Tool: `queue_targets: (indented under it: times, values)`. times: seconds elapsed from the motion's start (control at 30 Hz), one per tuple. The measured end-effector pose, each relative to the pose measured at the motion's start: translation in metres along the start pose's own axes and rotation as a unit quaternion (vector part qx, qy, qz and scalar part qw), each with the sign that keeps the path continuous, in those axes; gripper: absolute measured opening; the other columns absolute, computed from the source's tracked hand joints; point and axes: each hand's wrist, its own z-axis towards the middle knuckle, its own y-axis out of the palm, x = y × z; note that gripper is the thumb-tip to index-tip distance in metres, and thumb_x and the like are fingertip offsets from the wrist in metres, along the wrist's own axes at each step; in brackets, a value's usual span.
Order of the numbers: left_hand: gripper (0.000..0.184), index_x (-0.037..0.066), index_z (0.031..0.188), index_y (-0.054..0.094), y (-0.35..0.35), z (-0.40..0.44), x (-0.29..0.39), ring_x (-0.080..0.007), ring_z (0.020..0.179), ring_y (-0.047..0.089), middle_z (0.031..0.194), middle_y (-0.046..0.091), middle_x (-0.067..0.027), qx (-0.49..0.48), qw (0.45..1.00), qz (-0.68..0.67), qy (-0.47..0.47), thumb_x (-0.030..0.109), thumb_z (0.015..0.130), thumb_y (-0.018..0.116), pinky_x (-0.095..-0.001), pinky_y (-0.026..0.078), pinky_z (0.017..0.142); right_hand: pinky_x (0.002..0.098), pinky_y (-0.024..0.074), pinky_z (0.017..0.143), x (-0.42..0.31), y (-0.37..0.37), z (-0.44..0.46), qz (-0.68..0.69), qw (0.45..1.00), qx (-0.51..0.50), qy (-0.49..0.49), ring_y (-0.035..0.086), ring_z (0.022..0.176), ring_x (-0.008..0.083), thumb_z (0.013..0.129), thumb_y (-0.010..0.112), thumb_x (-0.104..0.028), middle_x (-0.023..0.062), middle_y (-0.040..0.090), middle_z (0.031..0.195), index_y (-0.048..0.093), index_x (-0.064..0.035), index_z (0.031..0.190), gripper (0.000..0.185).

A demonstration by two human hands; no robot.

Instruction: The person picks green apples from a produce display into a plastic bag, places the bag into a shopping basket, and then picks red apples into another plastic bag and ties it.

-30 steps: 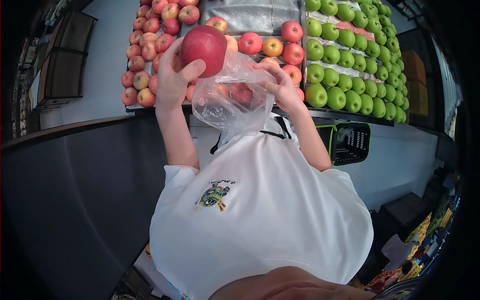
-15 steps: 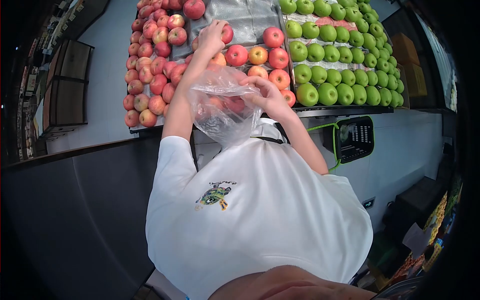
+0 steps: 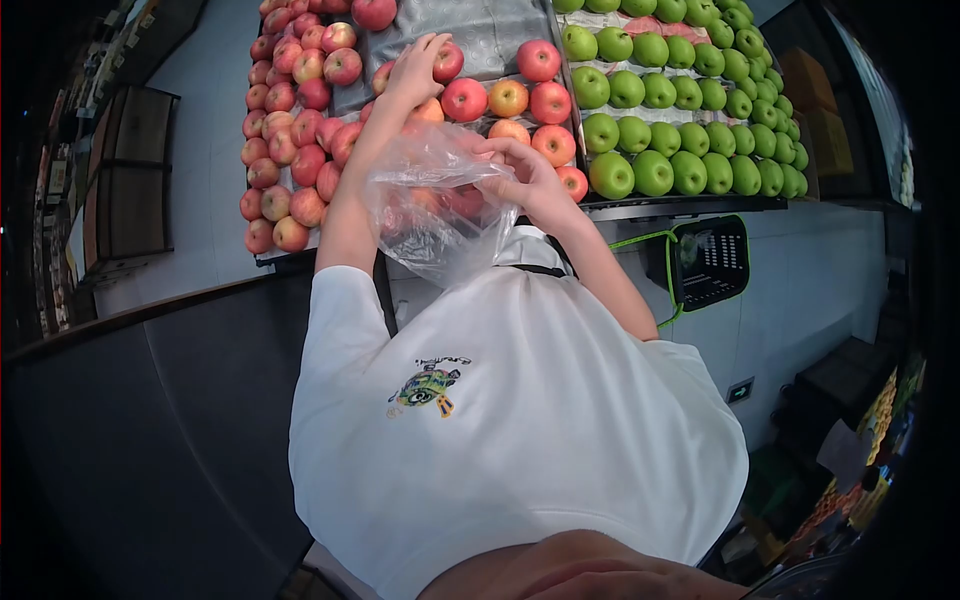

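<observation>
My left hand (image 3: 413,72) reaches over the near display, its fingers curled around the left side of a red apple (image 3: 449,63). The palm side is hidden. My right hand (image 3: 533,183) pinches the rim of a clear plastic bag (image 3: 440,245) in front of my chest. The bag's mouth gapes, and its left side lies against my left forearm. Red apples show through the film; whether they are inside or behind it I cannot tell. More red and yellowish apples (image 3: 465,100) sit in rows just beyond the bag.
Piled red apples (image 3: 290,130) lie left of my arm. Rows of green apples (image 3: 690,173) fill the right side, past a dark divider. A black shopping basket with green trim (image 3: 712,262) is below the stand at right. Brown boxes (image 3: 130,170) stand far left.
The whole view has shifted slightly, with the stand a little higher in the picture. Both hands keep nearly the same places at the apple and the bag.
</observation>
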Motion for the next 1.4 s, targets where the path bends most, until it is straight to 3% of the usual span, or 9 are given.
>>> queue_targets:
  times: [0.23, 0.43, 0.57, 0.67, 0.73, 0.97, 1.17, 1.3, 1.4]
  values:
    - [0.069, 0.012, 0.139, 0.050, -0.107, -0.029, 0.043, -0.0309, 0.127, 0.052, 0.134, 0.056, -0.0142, 0.073, 0.995, -0.037, 0.056, 0.010, 0.076, 0.078, -0.0407, 0.042, 0.107, 0.0247, 0.0491, 0.077, -0.010, 0.001, 0.006, 0.082, 0.996, 0.004, -0.027, 0.060, 0.092, 0.0085, 0.087, 0.069, -0.002, -0.0001, 0.059, 0.098, 0.054, -0.0045, 0.133, 0.048]
    - [0.030, -0.002, 0.119, 0.063, -0.191, -0.131, 0.144, -0.0139, 0.081, 0.067, 0.087, 0.070, -0.0071, -0.020, 0.937, -0.349, -0.013, -0.001, 0.088, 0.063, -0.0252, 0.054, 0.072, 0.0254, 0.0500, 0.075, -0.018, -0.002, 0.016, 0.098, 0.993, 0.054, -0.041, 0.061, 0.087, 0.0089, 0.086, 0.070, -0.001, 0.0014, 0.062, 0.097, 0.049, -0.0047, 0.140, 0.058]
    - [0.027, -0.002, 0.117, 0.064, -0.159, -0.156, 0.171, -0.0280, 0.087, 0.069, 0.093, 0.071, -0.0155, -0.177, 0.947, -0.263, 0.061, 0.007, 0.092, 0.061, -0.0366, 0.055, 0.079, 0.0254, 0.0512, 0.075, -0.035, -0.002, 0.016, 0.098, 0.993, 0.008, -0.065, 0.063, 0.089, 0.0104, 0.083, 0.072, 0.002, 0.0040, 0.066, 0.103, 0.045, -0.0008, 0.144, 0.067]
    - [0.024, 0.001, 0.114, 0.064, -0.088, -0.148, 0.150, -0.0389, 0.098, 0.064, 0.106, 0.068, -0.0204, -0.117, 0.980, -0.159, 0.012, 0.012, 0.095, 0.057, -0.0458, 0.050, 0.085, 0.0258, 0.0516, 0.080, -0.041, -0.003, 0.018, 0.084, 0.994, -0.006, -0.062, 0.064, 0.095, 0.0114, 0.083, 0.072, 0.004, 0.0074, 0.068, 0.110, 0.040, 0.0012, 0.148, 0.073]
    - [0.025, 0.005, 0.114, 0.064, -0.065, -0.137, 0.151, -0.0370, 0.101, 0.064, 0.106, 0.068, -0.0183, -0.173, 0.976, -0.080, -0.102, 0.016, 0.093, 0.058, -0.0461, 0.049, 0.088, 0.0257, 0.0510, 0.085, -0.042, -0.002, 0.018, 0.078, 0.995, -0.010, -0.066, 0.065, 0.100, 0.0120, 0.083, 0.071, 0.006, 0.0092, 0.069, 0.113, 0.037, 0.0012, 0.150, 0.076]
    - [0.024, 0.011, 0.110, 0.067, -0.024, -0.119, 0.154, -0.0328, 0.106, 0.062, 0.104, 0.069, -0.0130, -0.131, 0.986, 0.075, -0.072, 0.022, 0.090, 0.059, -0.0477, 0.046, 0.093, 0.0278, 0.0517, 0.089, -0.033, -0.006, 0.018, 0.092, 0.991, -0.004, -0.093, 0.065, 0.102, 0.0147, 0.083, 0.068, 0.009, 0.0115, 0.068, 0.114, 0.039, 0.0021, 0.148, 0.072]
    - [0.055, 0.014, 0.133, 0.058, 0.003, -0.132, 0.124, -0.0334, 0.128, 0.050, 0.135, 0.057, -0.0131, -0.083, 0.984, 0.053, -0.147, 0.040, 0.085, 0.067, -0.0457, 0.036, 0.110, 0.0314, 0.0522, 0.093, -0.033, -0.012, 0.018, 0.102, 0.989, 0.053, -0.093, 0.064, 0.106, 0.0175, 0.085, 0.061, 0.011, 0.0128, 0.067, 0.116, 0.042, 0.0016, 0.146, 0.064]
    - [0.061, 0.008, 0.140, 0.049, -0.005, -0.143, 0.110, -0.0314, 0.131, 0.048, 0.137, 0.054, -0.0139, -0.043, 0.962, -0.185, -0.197, 0.023, 0.084, 0.071, -0.0458, 0.035, 0.113, 0.0312, 0.0512, 0.094, -0.025, -0.023, 0.026, 0.048, 0.988, 0.075, -0.123, 0.064, 0.106, 0.0169, 0.085, 0.060, 0.010, 0.0124, 0.066, 0.116, 0.042, 0.0013, 0.145, 0.063]
    - [0.075, 0.004, 0.141, 0.043, -0.039, -0.146, 0.133, -0.0301, 0.131, 0.048, 0.137, 0.050, -0.0134, 0.010, 0.689, -0.694, -0.208, 0.007, 0.075, 0.078, -0.0436, 0.045, 0.109, 0.0297, 0.0514, 0.093, -0.027, -0.021, 0.033, 0.012, 0.988, 0.085, -0.131, 0.064, 0.103, 0.0155, 0.086, 0.059, 0.010, 0.0114, 0.066, 0.114, 0.043, 0.0014, 0.145, 0.062]
